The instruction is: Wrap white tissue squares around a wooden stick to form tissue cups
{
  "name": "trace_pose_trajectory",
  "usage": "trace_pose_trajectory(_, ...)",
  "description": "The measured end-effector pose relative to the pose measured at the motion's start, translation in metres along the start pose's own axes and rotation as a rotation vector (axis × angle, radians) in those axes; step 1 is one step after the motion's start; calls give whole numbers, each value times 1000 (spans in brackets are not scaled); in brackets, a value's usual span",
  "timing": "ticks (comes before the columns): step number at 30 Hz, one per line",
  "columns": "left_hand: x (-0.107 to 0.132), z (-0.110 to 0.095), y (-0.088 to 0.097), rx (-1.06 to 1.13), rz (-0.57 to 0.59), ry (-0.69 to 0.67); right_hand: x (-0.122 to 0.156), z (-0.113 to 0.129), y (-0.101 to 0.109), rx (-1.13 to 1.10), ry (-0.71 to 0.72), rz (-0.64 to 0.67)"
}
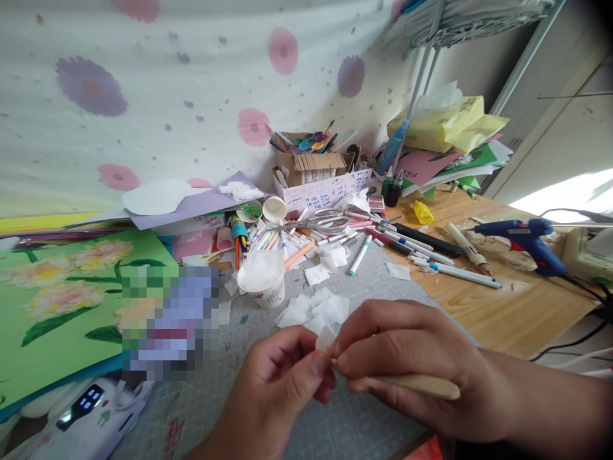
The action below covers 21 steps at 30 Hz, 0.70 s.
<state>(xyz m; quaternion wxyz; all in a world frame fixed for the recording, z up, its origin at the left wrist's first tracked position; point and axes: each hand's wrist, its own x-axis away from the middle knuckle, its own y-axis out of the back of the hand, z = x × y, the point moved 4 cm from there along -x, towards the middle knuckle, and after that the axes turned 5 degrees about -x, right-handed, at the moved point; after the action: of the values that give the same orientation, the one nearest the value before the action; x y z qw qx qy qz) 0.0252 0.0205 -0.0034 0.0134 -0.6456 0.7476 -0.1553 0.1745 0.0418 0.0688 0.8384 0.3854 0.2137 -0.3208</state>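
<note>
Both my hands meet low in the middle of the view, over a grey cutting mat (pixel 220 383). My left hand (pixel 278 390) pinches a small white scrap of tissue paper (pixel 325 337) between thumb and fingers. My right hand (pixel 397 364) is closed around a pale wooden stick (pixel 416 383) whose tip touches the scrap, and its fingertips press on the paper too. Just beyond my hands lie several loose white tissue squares (pixel 313 308) and a small white paper cup (pixel 262 278) stuffed with tissue.
A green flower picture (pixel 62 300) lies at the left. Markers and scissors (pixel 330 223) are heaped behind the cup, with a cardboard box of supplies (pixel 311 163). A blue glue gun (pixel 527 239) rests on the wooden desk (pixel 502 306) at the right. A white device (pixel 90 412) sits bottom left.
</note>
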Motion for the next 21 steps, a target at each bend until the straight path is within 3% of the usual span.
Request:
trace_pose_trajectory(10,-2,-1,0,-58,-79,77,0,-2,-2,62,21,26)
trace_pose_trajectory(21,0,-2,2,-106,-65,45,4,-15,1,-124,-88,-158)
